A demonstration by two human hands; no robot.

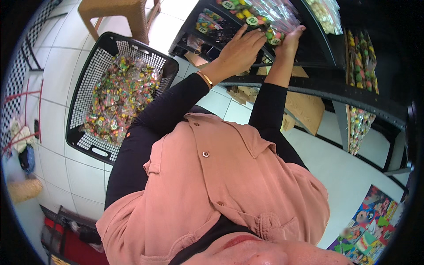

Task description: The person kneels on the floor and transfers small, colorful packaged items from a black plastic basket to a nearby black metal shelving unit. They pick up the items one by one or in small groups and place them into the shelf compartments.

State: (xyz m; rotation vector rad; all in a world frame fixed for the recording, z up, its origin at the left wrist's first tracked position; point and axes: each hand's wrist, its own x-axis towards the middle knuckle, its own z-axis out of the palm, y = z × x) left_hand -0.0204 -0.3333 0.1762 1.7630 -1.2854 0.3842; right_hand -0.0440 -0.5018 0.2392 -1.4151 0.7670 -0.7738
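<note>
Against the fingers [256,38]; colourful candy packets [267,18]

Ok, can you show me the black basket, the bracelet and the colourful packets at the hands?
Black basket [95,79]: head view, on its perforated left wall.
Bracelet [207,80]: head view, on its gold-coloured band.
Colourful packets [273,16]: head view, on their clear plastic.

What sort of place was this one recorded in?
Probably a shop or its stockroom: black shelving carries clear bags of colourful, sweet-like pieces, and a black basket on the tiled floor holds many more.
</note>
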